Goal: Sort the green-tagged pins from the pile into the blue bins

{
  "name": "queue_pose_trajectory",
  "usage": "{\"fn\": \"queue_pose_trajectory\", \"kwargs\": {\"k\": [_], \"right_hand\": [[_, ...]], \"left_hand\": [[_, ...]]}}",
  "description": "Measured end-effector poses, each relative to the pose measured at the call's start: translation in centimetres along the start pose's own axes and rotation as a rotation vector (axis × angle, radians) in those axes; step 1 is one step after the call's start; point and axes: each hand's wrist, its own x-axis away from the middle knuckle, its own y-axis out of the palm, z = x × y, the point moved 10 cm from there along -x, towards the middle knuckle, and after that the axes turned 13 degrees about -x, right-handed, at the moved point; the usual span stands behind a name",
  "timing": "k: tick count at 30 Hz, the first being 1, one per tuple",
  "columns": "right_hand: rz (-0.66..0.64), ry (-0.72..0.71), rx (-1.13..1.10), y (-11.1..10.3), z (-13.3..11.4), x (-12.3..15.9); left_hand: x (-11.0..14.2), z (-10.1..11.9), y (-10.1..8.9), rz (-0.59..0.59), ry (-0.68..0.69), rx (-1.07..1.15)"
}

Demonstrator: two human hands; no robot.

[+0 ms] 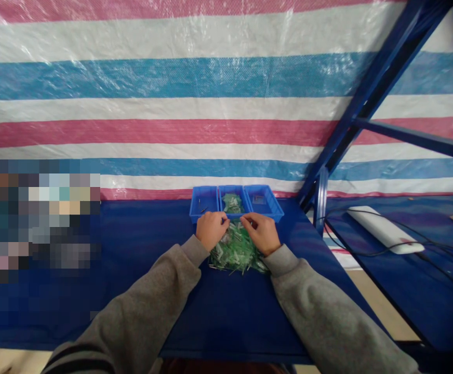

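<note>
A heap of small clear and green slender pieces lies on the blue table. Over the left side of the heap is my left hand, its thumb and fingers pinched together. My right hand is over the right side, also pinched. Whatever is between the fingertips of either hand is too small to make out. Just behind the hands stand three blue bins side by side. The left bin has a few thin pieces in it, the middle bin holds greenish clear pieces, and the right bin has a little clear item inside.
Blue metal frame bars rise at the right. On a neighbouring blue surface there, a white power strip lies among black cables. A striped tarp hangs behind the table. The far left is pixelated.
</note>
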Motion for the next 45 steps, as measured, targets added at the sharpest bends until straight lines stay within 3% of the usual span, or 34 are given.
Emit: {"fn": "queue_pose_trajectory", "kwargs": {"k": [9,16,21,25,33,45], "right_hand": [[0.034,0.003,-0.026,-0.3,0.2,0.0],[0.072,-0.001,-0.11,-0.9,-0.6,-0.1],[0.053,0.005,-0.272,-0.7,-1.1,-0.1],[0.058,0.001,-0.322,-0.8,-1.4,0.0],[0.084,0.012,-0.357,-1.4,-1.2,0.1],[0.043,-0.009,-0.276,-0.9,-1.8,0.1]], "left_hand": [[0.3,1.3,-4.5,0.199,0.174,-0.015],[0.6,1.0,-6.7,0.362,0.214,0.285],[0.6,0.0,-6.3,0.384,0.211,0.617],[0.2,-0.3,-5.1,0.325,0.211,0.802],[-0.5,0.7,-3.4,0.174,0.314,0.652],[-0.6,0.8,-3.1,0.139,0.336,0.611]]}}
